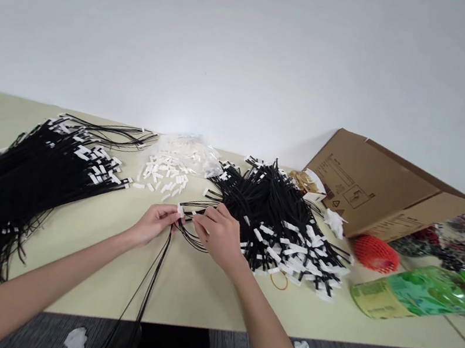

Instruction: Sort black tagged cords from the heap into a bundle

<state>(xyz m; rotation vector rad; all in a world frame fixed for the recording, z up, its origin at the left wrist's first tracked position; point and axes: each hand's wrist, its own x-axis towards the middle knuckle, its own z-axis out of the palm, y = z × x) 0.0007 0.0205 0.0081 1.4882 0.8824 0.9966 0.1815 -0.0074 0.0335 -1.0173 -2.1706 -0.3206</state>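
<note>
In front of me, my left hand [158, 223] is closed in a pinch on a small white end piece [180, 210] of a black cable. Close by on its right, my right hand [219, 232] has its fingers pinched together around the loop of thin black cables [191, 238]; what lies between its fingertips is mostly hidden. Two or so loose cable strands [156, 268] hang from the left hand over the table's front edge. Behind the hands lie small loose white pieces [165, 174], beside a clear plastic bag [194, 153] of similar pieces.
Large heaps of black cables with white ends lie left [13, 179] and right [267, 203]. An open cardboard box [360, 183], a red foam net [375, 254] and a green-capped bottle [417, 294] stand or lie at the right. A rubber band [278, 288] rests on the table [91, 269].
</note>
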